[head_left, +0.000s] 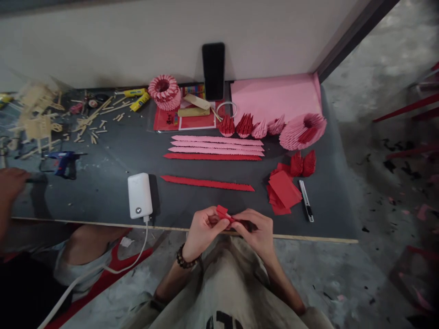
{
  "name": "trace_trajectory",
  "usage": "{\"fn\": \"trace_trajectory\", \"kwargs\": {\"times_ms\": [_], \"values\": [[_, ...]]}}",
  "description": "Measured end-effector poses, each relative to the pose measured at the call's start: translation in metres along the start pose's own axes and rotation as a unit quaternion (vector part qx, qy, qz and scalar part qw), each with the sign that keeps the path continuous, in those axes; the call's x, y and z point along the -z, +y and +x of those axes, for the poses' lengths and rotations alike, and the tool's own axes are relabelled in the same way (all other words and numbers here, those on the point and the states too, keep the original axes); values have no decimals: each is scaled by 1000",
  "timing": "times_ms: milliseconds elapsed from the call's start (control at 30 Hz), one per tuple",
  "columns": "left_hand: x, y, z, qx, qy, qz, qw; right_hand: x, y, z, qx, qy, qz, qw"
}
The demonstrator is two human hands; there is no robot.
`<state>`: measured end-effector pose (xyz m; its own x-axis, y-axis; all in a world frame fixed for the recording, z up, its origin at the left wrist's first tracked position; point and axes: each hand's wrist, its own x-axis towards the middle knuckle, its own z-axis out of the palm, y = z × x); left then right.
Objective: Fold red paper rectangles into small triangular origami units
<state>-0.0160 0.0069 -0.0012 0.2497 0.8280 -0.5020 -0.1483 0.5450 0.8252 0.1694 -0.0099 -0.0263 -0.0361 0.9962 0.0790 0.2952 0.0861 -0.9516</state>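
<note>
A small folded piece of red paper [222, 209] is pinched between both hands at the table's front edge. My left hand [205, 230], with a beaded bracelet at its wrist, grips it from the left. From the other side, the thumb and fingers of my right hand [255, 230] close on its lower end. Beyond them lies a long red folded-paper strip [207, 183]. Farther back are another red strip [212, 156] and several pink strips [217, 144], side by side. Loose red paper sheets [284, 191] are piled to the right.
A utility knife [306, 201] lies right of the sheets. Folded-paper pieces [303, 132] and a phone [213, 71] stand at the back. Leftward are a white power bank [140, 196] with a cable, a blue glue gun [65, 163], wooden sticks [92, 116] and another person's hand [12, 183].
</note>
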Motion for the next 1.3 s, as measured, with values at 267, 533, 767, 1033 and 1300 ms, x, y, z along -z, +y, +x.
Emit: {"fn": "trace_trajectory", "kwargs": {"times_ms": [267, 533, 767, 1033, 1300], "values": [[-12, -1, -3, -40, 41, 68, 996, -6, -3, 1, -105, -1, 124, 987], [-14, -5, 1, -44, 63, 54, 996, -12, -4, 3, -90, 51, 72, 992], [-18, -1, 5, -132, 92, 120, 980, -20, -11, -4, -59, 98, -32, 993], [-21, -15, 8, -110, 137, 76, 981, -23, -9, -8, -66, 33, -21, 997], [-24, -15, 6, -83, 127, 72, 986, -20, -10, -6, -65, 156, -28, 985]]}}
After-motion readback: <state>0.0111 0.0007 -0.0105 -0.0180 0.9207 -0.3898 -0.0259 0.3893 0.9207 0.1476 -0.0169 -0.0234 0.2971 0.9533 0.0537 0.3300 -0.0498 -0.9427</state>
